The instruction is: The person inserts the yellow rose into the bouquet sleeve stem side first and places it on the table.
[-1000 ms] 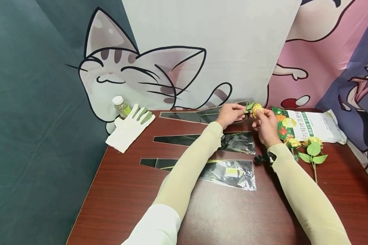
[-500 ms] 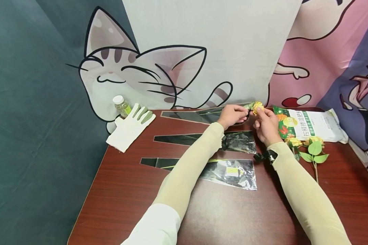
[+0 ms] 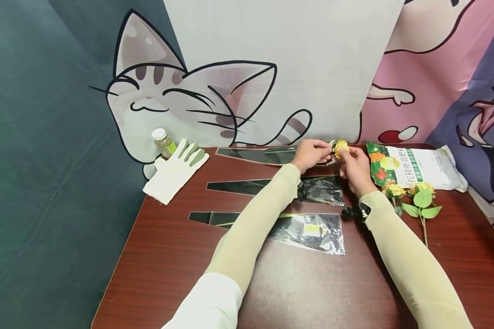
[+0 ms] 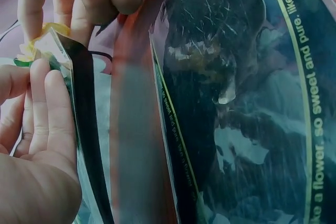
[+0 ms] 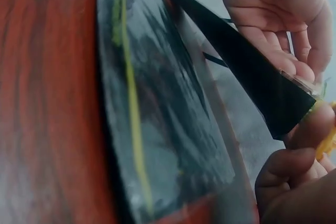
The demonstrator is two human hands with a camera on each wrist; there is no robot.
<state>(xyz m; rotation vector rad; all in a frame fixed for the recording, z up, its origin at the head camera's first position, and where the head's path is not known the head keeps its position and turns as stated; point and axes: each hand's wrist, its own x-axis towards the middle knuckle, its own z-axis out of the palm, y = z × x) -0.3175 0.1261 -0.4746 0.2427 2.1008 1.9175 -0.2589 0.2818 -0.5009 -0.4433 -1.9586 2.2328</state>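
My right hand (image 3: 357, 169) pinches a yellow artificial flower (image 3: 340, 147) by its bloom, at the wide end of the farthest flower sleeve (image 3: 255, 155). My left hand (image 3: 312, 154) pinches that sleeve near its mouth, close to the bloom. Seen from the left wrist, the fingers of the left hand (image 4: 42, 156) lie along the raised sleeve edge, and yellow petals (image 4: 56, 28) show at its opening. The right wrist view has the sleeve's black side (image 5: 247, 72) lifted between both hands. The flower's stem is hidden inside the sleeve.
Two more black-and-clear sleeves, a middle one (image 3: 323, 191) and a near one (image 3: 288, 230), lie flat on the table (image 3: 304, 288). At right are yellow flowers (image 3: 421, 201) and a printed fertilizer bag (image 3: 420, 168). A white glove (image 3: 174, 173) and a capped jar (image 3: 163, 142) sit at left.
The flower has moved slightly left, and its green leaves have gone into the sleeve's mouth. The right hand moved with it, while the left hand stays nearly in place.
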